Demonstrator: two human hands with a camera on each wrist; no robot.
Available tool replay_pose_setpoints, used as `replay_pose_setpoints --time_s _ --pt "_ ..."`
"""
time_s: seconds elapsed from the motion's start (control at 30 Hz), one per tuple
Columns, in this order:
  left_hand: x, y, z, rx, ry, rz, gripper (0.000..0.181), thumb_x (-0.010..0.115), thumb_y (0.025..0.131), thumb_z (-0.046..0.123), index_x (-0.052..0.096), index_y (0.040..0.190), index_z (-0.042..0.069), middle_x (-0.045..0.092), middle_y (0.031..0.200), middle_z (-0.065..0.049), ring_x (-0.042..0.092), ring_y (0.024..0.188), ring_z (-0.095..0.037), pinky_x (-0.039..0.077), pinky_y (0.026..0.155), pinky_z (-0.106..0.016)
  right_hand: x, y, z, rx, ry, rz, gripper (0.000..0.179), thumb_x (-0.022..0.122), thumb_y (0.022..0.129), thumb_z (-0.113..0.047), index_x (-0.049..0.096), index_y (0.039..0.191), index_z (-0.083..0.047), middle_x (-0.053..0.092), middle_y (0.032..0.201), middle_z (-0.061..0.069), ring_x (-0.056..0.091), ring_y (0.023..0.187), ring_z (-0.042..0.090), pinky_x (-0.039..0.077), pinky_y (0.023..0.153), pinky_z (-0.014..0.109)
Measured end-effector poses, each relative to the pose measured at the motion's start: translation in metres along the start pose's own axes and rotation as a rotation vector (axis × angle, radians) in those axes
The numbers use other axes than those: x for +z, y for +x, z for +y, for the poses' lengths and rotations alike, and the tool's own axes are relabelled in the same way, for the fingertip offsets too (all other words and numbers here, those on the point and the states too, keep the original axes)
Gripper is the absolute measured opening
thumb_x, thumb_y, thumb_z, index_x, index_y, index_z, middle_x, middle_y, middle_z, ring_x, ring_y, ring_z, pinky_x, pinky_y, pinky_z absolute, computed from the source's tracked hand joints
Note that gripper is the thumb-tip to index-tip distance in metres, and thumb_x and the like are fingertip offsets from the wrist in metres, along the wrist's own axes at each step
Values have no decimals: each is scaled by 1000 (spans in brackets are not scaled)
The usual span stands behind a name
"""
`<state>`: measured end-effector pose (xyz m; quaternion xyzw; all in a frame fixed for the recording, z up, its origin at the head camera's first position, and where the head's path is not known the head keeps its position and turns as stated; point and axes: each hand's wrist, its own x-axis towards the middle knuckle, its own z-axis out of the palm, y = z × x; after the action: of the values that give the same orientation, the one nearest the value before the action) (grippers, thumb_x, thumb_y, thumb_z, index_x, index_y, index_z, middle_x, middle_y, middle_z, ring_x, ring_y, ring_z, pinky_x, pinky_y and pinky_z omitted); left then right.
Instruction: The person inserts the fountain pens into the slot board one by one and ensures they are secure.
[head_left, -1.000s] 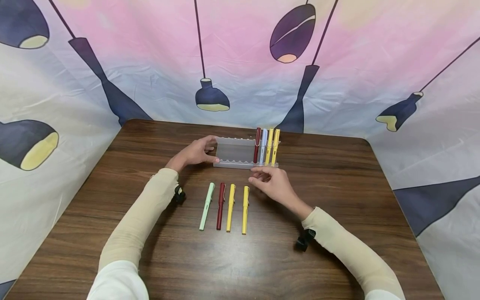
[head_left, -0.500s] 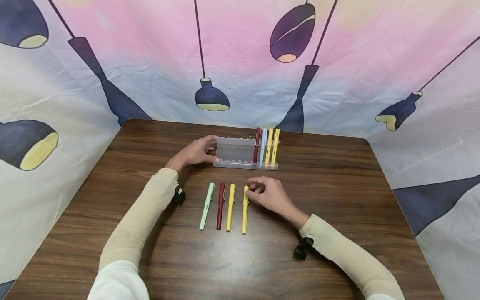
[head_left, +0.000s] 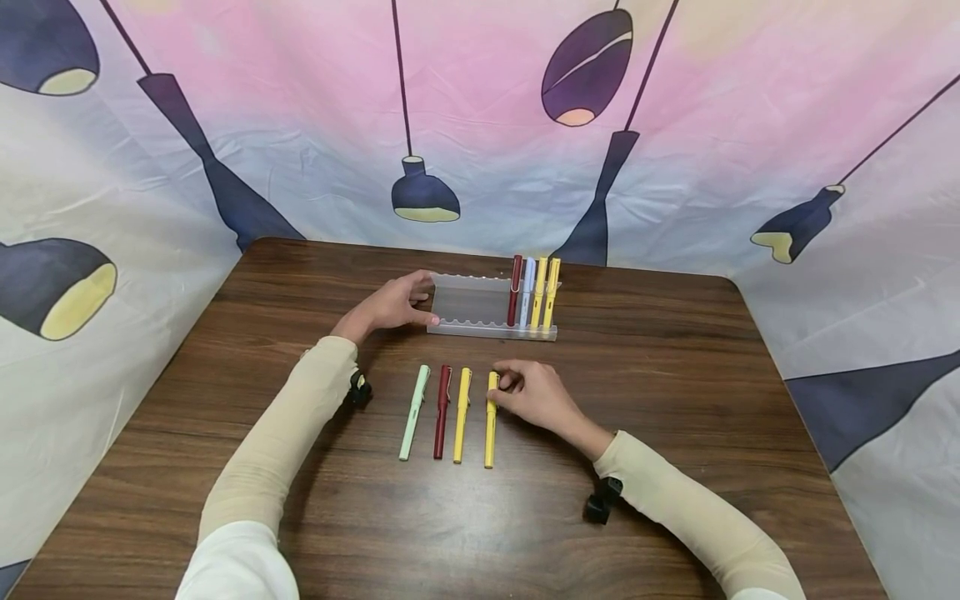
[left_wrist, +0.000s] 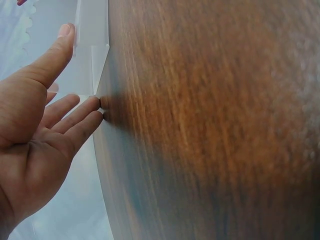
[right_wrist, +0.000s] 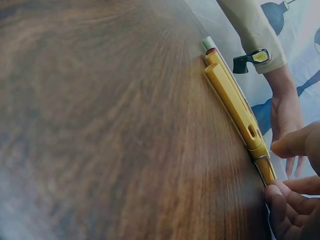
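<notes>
A clear plastic pen rack (head_left: 472, 300) with scalloped edges stands near the back of the table. My left hand (head_left: 392, 303) holds its left end, thumb at the front lip and forefinger by the upper corner; in the left wrist view the other fingers extend below. Toward the rack's right side lean a dark red pen (head_left: 514, 292), a pale lavender pen (head_left: 527, 292) and two yellow pens (head_left: 545, 293). My right hand (head_left: 542, 395) pinches the clip end of a yellow pen (right_wrist: 232, 100) lying on the table, thumb on one side and fingers at its tip.
Left of that pen, a second yellow pen (head_left: 462, 417), a dark red pen (head_left: 442, 412) and a mint green pen (head_left: 414, 412) lie in a row on the wooden table (head_left: 450, 533). A lamp-printed cloth (head_left: 495, 167) hangs behind the table.
My right hand has come down from the rack's front edge toward me, onto the cap of the rightmost loose yellow pen. My left hand stays at the rack's left end.
</notes>
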<state>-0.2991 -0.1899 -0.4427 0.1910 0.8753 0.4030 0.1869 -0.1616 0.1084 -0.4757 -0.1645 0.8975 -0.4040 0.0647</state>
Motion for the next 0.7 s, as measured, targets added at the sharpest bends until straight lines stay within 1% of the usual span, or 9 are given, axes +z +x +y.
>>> replay_pose_setpoints --time_s 0.23,0.4,0.5,0.7 --pt "0 0 0 -2 6 -3 91 81 91 22 25 160 3 29 165 -19 40 147 -37 38 117 -54 2 2 0 -5 -60 -32 48 83 87 -28 71 128 -5 67 79 -9 58 64 6 50 61 24" --pt "-1 0 1 4 12 -3 90 81 91 22 26 160 3 30 165 -20 40 146 -38 38 117 -54 3 4 -2 -5 -90 -37 48 82 87 -32 72 127 -7 64 75 -10 52 58 7 45 57 25" --pt "-1 1 0 2 15 -2 90 81 91 22 26 160 4 30 165 -19 41 146 -37 38 117 -54 4 6 -2 0 -101 -37 48 82 87 -34 72 126 -8 63 76 -10 51 58 7 44 58 25" --pt "0 1 0 -3 11 1 90 81 91 22 26 160 4 30 165 -19 41 146 -37 38 117 -54 6 8 -3 -4 -100 -42 47 82 87 -33 72 125 -8 64 78 -9 51 58 7 45 59 26"
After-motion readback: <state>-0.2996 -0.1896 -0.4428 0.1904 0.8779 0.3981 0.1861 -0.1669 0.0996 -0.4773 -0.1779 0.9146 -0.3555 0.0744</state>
